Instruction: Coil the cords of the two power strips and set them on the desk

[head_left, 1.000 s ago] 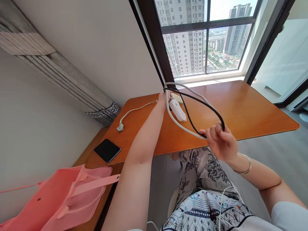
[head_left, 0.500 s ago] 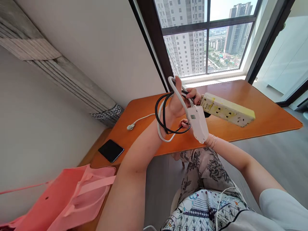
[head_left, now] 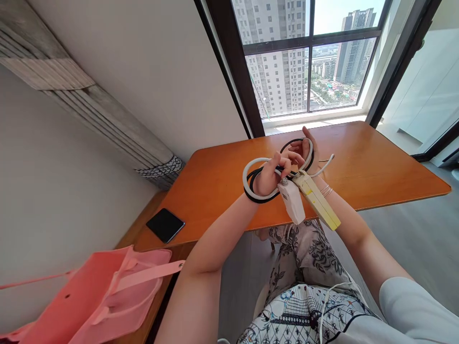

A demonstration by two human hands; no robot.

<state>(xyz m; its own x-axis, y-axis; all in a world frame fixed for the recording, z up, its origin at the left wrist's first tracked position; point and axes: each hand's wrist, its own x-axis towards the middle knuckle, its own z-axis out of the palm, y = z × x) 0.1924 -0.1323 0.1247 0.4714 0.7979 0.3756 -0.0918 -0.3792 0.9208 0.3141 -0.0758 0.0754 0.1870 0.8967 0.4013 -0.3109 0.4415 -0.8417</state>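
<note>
Over the table, my left hand has its fingers closed on coiled black and white cords, whose loops ring the hand and wrist. Just below its fingertips hangs a white power strip. Beside that, a yellowed power strip tilts down across my right wrist, its narrow side showing. My right hand is slightly farther away, its fingers partly raised and curled around more loops of cord. A white cord end sticks out to its right. Which cord belongs to which strip cannot be made out.
The orange-brown table reaches to the window. A black tablet or phone lies at its left edge. A pink bag is at lower left. A grey curtain hangs along the left wall.
My right hand has come up to the far right with cord looped around it. The yellowed strip has swung downward, and the white plug has left the table's left side.
</note>
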